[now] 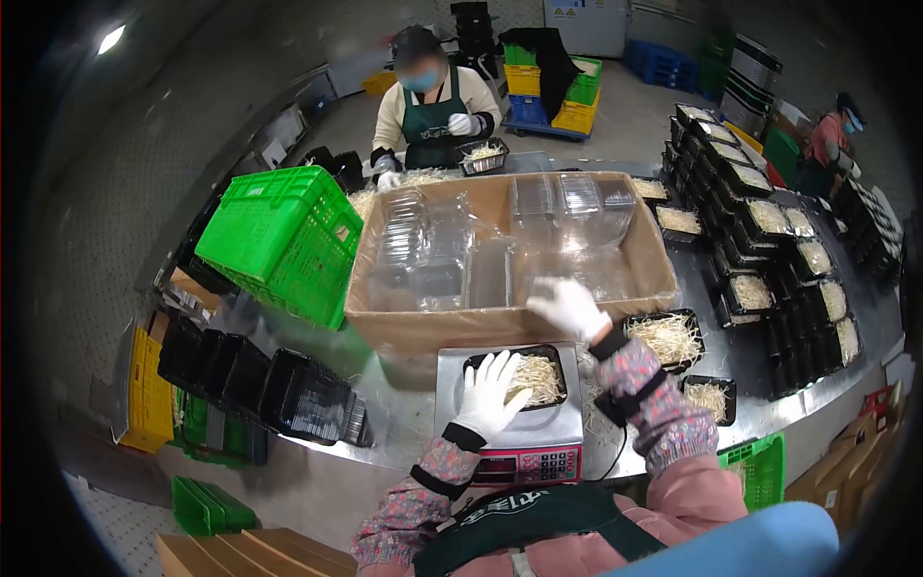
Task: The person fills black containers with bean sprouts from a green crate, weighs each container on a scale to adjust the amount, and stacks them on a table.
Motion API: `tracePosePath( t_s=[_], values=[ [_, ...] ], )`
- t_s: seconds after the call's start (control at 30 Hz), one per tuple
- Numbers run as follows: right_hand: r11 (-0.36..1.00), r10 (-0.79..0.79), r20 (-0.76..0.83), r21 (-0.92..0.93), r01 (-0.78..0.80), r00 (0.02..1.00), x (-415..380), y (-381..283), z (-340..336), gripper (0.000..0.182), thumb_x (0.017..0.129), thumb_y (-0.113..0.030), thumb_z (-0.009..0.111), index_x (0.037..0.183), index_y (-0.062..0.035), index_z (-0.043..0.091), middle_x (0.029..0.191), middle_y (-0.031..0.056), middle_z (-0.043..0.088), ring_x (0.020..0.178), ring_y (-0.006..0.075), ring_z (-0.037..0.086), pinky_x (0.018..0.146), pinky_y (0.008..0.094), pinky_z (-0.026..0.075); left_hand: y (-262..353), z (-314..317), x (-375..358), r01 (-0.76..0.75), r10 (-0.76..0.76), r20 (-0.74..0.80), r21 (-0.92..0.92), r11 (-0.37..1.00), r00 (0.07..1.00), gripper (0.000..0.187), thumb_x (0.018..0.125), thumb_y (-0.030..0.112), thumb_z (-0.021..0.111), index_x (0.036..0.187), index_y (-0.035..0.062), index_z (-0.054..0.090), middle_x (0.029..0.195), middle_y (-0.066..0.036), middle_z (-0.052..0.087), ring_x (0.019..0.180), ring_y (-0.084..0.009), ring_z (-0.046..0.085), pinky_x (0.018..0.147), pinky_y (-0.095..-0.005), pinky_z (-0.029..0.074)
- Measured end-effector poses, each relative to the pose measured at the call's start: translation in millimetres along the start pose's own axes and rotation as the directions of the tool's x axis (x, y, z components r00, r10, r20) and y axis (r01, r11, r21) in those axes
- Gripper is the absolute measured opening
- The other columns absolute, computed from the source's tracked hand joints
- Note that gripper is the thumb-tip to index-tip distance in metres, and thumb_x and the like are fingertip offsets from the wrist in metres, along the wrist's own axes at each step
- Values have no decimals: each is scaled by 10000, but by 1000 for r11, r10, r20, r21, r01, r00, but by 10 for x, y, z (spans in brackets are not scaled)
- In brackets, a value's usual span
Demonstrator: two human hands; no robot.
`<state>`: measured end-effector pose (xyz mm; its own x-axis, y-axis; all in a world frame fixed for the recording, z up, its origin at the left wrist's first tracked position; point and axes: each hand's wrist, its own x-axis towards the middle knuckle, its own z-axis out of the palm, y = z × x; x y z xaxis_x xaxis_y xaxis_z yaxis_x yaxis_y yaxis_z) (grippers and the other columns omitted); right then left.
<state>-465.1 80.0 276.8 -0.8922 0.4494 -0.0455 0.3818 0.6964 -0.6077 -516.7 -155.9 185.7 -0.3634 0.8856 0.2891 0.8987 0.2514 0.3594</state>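
Note:
White gloves cover both my hands. My left hand (488,396), fingers spread, lies over the left side of a black tray of bean sprouts (540,381). That tray rests on a scale (555,465) with a red keypad front. At the near rim of a large cardboard box (423,332), my right hand (569,308) reaches out with its fingers apart and slightly blurred; nothing shows in it. Inside the box are stacks of clear plastic lids (423,264). Right of the scale sit a larger filled tray (665,340) and a smaller one (709,399).
Stacked trays of sprouts (750,292) line the table's right side. A tilted green crate (279,240) stands left of the box, with nested black trays (231,375) nearer me. Across the table a co-worker (428,106) stands by a sprout tray (482,157); another person (833,144) is far right.

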Motion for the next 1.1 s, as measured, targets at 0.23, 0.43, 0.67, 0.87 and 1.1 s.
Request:
tracePosePath(
  t_s=[0.23, 0.43, 0.67, 0.87, 1.1],
  values=[
    [751, 119, -12, -653, -98, 993, 1396, 1112, 625, 720, 768, -378, 715, 1369, -51, 490, 1419, 203, 475, 1330, 348, 437, 1072, 432, 396, -46, -683, -596, 296, -402, -152, -461, 837, 903, 504, 908, 156, 599, 1363, -17, 468, 1354, -223, 499, 1292, -352, 455, 1098, -390, 347],
    [773, -165, -23, -624, 115, 986, 1329, 1163, 397, 188, 812, -225, 633, 850, -76, 740, 896, 169, 711, 873, 339, 690, 787, 446, 543, -375, -688, -1320, 436, -599, -127, -570, 696, 790, 425, 933, 99, 571, 1335, -24, 506, 1325, -171, 547, 1241, -268, 521, 1056, -352, 403],
    [862, -483, -490, -413, 295, 726, 404, 831, -481, 134, 834, -120, 624, 944, -118, 700, 885, 109, 659, 885, 305, 636, 772, 377, 535, -330, -866, -1110, 382, -702, -17, -830, 407, 712, 409, 989, 95, 515, 1373, -34, 460, 1297, -168, 572, 1175, -231, 578, 982, -315, 464],
    [628, 17, -282, 749, 209, 959, -965, -156, -685, 320, 939, -113, 604, 1248, -30, 586, 926, 14, 652, 705, 44, 586, 595, 178, 467, -1, -1031, -469, -120, -466, -157, -987, 108, 871, 633, 961, 162, 572, 1501, 48, 262, 1307, -163, 513, 1064, -244, 608, 787, -329, 570],
    [527, -38, -72, 846, 81, 997, -1521, 256, 342, 714, 918, -40, 604, 1526, -122, 239, 866, 27, 590, 648, 82, 574, 573, 218, 502, 229, -752, -301, 270, -416, 180, -948, 169, 891, 398, 925, -12, 530, 1316, 23, 463, 830, -36, 614, 643, -91, 580, 537, -205, 477]
  ],
)
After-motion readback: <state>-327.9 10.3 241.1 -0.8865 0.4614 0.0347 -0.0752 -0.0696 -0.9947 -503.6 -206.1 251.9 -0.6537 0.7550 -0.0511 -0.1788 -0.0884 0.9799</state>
